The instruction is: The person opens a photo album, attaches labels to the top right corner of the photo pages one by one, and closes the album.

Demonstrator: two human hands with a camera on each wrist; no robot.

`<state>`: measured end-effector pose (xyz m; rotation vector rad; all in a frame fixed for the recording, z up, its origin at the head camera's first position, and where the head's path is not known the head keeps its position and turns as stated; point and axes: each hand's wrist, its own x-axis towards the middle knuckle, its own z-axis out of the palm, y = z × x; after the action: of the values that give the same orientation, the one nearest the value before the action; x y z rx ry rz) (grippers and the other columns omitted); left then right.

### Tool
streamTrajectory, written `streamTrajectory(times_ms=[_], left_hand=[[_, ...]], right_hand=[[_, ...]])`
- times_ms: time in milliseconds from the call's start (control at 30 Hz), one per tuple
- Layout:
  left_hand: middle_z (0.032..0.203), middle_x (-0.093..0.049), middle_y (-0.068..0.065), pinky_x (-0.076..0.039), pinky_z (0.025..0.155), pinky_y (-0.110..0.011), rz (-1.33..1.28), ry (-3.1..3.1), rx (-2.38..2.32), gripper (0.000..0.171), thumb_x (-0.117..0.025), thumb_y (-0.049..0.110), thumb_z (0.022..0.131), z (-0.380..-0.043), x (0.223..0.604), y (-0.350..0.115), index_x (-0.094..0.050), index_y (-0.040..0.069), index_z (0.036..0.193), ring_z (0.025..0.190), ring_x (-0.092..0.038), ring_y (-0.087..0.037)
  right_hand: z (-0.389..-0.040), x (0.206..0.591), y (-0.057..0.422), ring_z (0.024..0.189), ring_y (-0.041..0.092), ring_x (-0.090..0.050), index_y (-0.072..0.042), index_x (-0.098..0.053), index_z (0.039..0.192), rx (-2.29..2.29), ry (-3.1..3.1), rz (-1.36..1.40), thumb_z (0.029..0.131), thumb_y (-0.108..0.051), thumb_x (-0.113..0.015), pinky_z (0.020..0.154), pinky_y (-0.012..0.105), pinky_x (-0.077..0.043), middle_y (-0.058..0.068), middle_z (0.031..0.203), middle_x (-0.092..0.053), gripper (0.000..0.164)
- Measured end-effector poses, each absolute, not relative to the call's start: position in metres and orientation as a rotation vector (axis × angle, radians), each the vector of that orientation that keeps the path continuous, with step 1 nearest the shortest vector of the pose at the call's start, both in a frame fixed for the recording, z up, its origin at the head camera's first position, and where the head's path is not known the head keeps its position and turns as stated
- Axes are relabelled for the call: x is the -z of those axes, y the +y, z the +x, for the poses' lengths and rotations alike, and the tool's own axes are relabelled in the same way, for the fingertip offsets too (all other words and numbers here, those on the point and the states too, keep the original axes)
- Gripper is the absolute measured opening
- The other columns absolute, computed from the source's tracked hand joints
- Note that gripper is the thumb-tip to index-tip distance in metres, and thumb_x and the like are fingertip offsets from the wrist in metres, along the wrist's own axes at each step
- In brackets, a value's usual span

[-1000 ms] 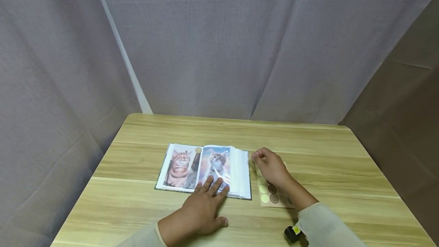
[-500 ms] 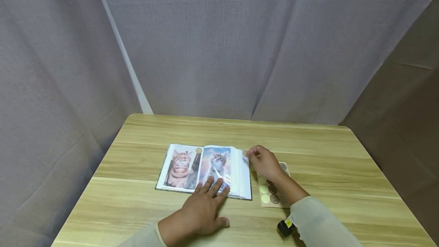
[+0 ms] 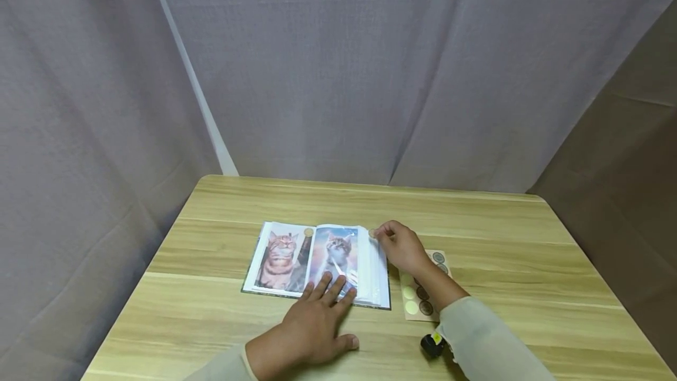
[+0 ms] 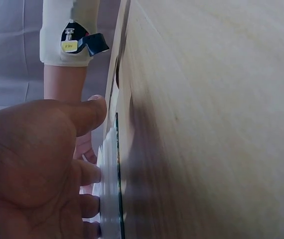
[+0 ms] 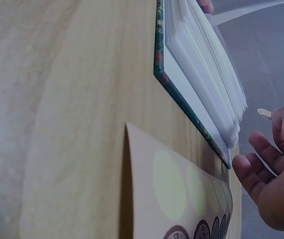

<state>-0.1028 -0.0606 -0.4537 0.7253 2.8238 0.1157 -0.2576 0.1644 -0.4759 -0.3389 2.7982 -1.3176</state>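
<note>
An open photo album (image 3: 373, 275) lies on the table, with a photo of an orange cat (image 3: 280, 257) on its left page and a kitten photo (image 3: 335, 249) on its right. My left hand (image 3: 317, 325) rests with spread fingers on the lower edge of the right page. Above the album's upper right corner, my right hand (image 3: 404, 249) pinches a round sticker (image 5: 264, 113) between thumb and forefinger. A similar round sticker (image 3: 309, 232) sits at the top right of the left page. The sticker sheet (image 3: 411, 308) lies right of the album, partly under my right forearm.
The wooden table (image 3: 174, 310) stretches out on all sides of the album. A grey curtain (image 3: 317, 75) hangs behind it. A black wrist camera (image 3: 432, 346) is strapped at my right sleeve, close above the table.
My right hand has moved left from beside the sticker sheet to over the album's upper right corner, carrying the sticker. My left hand has stayed in place on the page.
</note>
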Motion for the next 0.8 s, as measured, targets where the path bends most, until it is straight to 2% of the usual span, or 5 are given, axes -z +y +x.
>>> streamTrajectory(times_ms=[800], left_hand=[[0.169, -0.019, -0.007, -0.023, 0.121, -0.053, 0.724, 2.830, -0.093, 0.089, -0.052, 0.074, 0.092, -0.104, 0.460, -0.061, -0.028, 0.025, 0.163, 0.154, -0.015, -0.033]], right_hand=[[-0.269, 0.479, 0.148, 0.106, 0.030, -0.066, -0.006, -0.068, 0.102, 1.360, 2.789, -0.377, 0.104, -0.017, -0.057, 0.090, 0.046, -0.054, 0.011, 0.110, -0.071, 0.015]])
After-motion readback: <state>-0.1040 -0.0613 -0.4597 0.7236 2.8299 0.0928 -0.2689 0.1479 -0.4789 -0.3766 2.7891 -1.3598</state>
